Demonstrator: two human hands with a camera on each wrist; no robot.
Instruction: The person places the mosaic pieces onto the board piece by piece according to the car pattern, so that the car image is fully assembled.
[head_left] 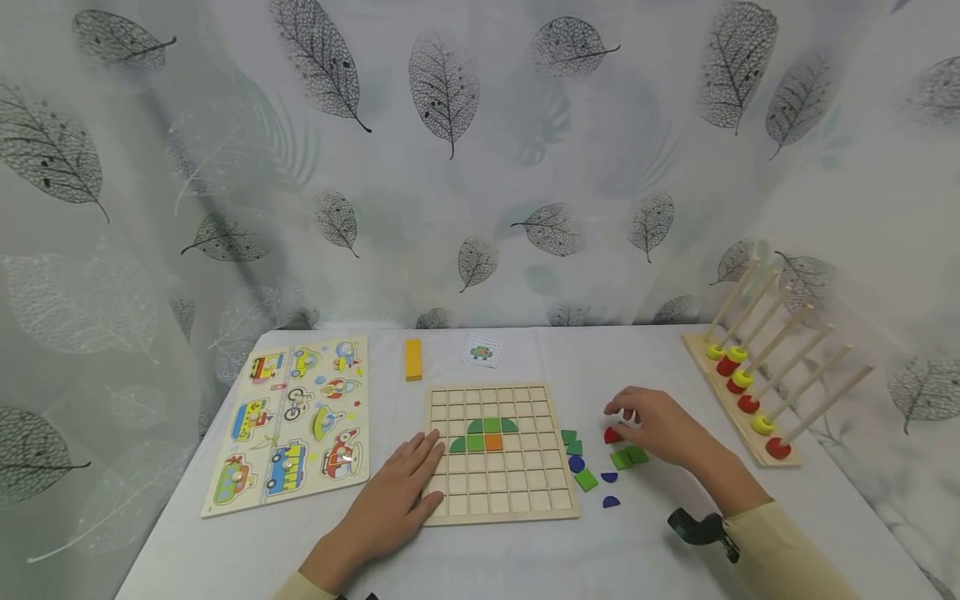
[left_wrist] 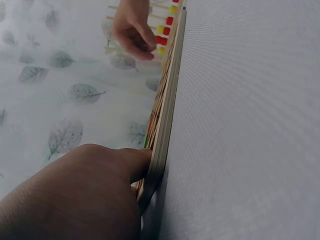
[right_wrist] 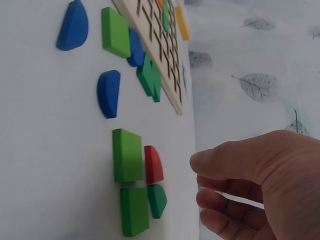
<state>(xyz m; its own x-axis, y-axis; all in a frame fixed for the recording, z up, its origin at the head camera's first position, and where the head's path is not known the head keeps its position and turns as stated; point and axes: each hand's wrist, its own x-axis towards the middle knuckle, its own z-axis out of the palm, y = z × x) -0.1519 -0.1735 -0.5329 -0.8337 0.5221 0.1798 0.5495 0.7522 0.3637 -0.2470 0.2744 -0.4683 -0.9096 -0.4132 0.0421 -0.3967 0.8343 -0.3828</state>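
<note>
A white table (head_left: 525,558) stands before a leaf-print curtain (head_left: 450,167). At its left lies a vehicle puzzle (head_left: 292,421); at its right a peg rack (head_left: 757,392) carries red and yellow beads on slanted wooden rods. In the middle lies a grid board (head_left: 498,450), with green pieces and one orange piece set in it as a dome shape. Behind the board are a yellow block (head_left: 413,359) and a small card (head_left: 482,352).

The left hand (head_left: 397,500) rests flat on the board's near left corner, fingers straight and spread; the left wrist view shows its fingers (left_wrist: 127,165) lying over the board edge. The right hand (head_left: 660,425) hovers just right of the board with fingers loosely curled, holding nothing; its fingertips are just beside a red piece (head_left: 612,435), and whether they touch it cannot be told. In the right wrist view the red piece (right_wrist: 153,164) lies on the table against a green square (right_wrist: 127,155), apart from the thumb (right_wrist: 220,160).

Between board and hand lie loose pieces: green squares (head_left: 587,479) and blue half-rounds (head_left: 611,502), with a blue round (head_left: 576,464) just beside the board
</note>
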